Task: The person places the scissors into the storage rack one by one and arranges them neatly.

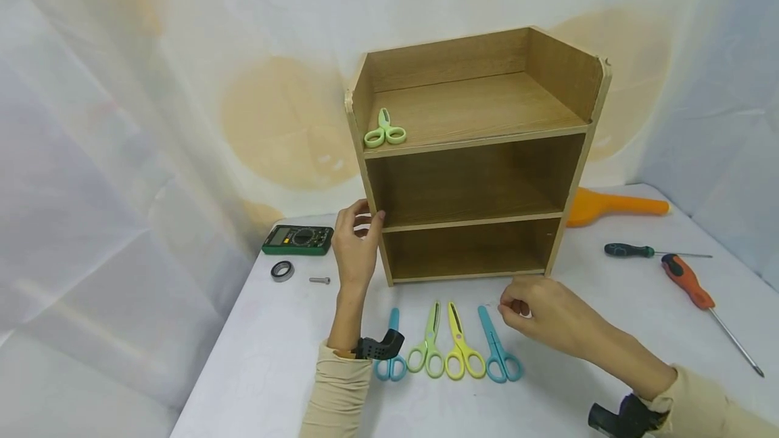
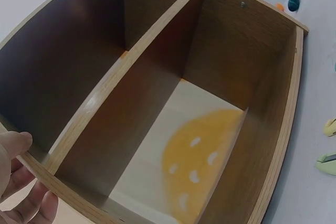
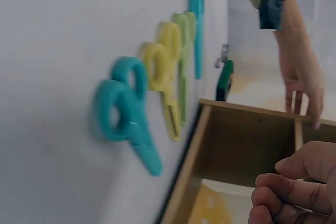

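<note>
My left hand (image 1: 356,245) grips the left side panel of a small wooden shelf (image 1: 475,222), the thumb on its front edge and the fingers round the outside. My right hand (image 1: 550,309) is just in front of the shelf's lower right corner, its fingers loosely curled with nothing visible in them. Beside it on the table lies a pair of blue scissors (image 1: 500,347). Yellow scissors (image 1: 464,343), green scissors (image 1: 431,342) and another blue pair (image 1: 394,320), partly hidden by the left wrist, lie in a row. Light green scissors (image 1: 385,130) rest on the shelf's top tier.
Left of the shelf are a green multimeter (image 1: 298,240), a dark ring (image 1: 282,271) and a small bolt (image 1: 319,280). To its right lie an orange-handled tool (image 1: 615,205), a dark green screwdriver (image 1: 633,250) and an orange screwdriver (image 1: 690,282). A patterned curtain hangs behind the table.
</note>
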The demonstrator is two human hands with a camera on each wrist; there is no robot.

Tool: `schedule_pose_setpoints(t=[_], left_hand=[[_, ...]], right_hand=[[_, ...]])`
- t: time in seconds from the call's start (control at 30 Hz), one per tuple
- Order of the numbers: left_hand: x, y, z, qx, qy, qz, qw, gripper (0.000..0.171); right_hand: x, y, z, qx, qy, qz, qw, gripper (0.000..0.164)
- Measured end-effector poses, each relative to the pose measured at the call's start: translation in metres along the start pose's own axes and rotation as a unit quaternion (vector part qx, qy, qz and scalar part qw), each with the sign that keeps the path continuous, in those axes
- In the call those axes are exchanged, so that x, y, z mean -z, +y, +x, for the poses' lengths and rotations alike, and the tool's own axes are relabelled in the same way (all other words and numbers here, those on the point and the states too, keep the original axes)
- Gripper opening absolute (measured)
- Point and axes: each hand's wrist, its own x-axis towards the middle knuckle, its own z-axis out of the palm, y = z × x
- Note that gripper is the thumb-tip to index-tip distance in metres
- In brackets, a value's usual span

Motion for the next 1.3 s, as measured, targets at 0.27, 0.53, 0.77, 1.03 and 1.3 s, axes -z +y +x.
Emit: schedule_pose_setpoints(t=[0.27, 0.53, 0.77, 1.03, 1.3], left_hand=[[0.002, 0.000, 0.002, -0.001, 0.001, 0.009, 1.0000, 0.034], [0.002, -0.002, 0.001, 0.002, 0.002, 0.003, 1.0000, 0.034], [0.002, -0.001, 0.001, 0.002, 0.000, 0.000, 1.0000, 0.034], [0.000, 0.001, 0.001, 0.004, -0.002, 0.001, 1.0000, 0.035], [0.000, 0.001, 0.000, 0.005, -0.001, 0.004, 1.0000, 0.035]], right_hand=[[-0.017, 0.009, -0.014, -0.006, -0.019, 0.017, 1.000, 0.010], [-0.036, 0.016, -0.023, -0.018, -0.063, 0.036, 0.997, 0.010], [-0.048, 0.021, -0.028, -0.018, -0.084, 0.027, 0.996, 0.015], [-0.057, 0.024, -0.032, -0.014, -0.077, 0.014, 0.997, 0.022], [-0.060, 0.021, -0.033, -0.007, -0.045, 0.007, 0.999, 0.026]])
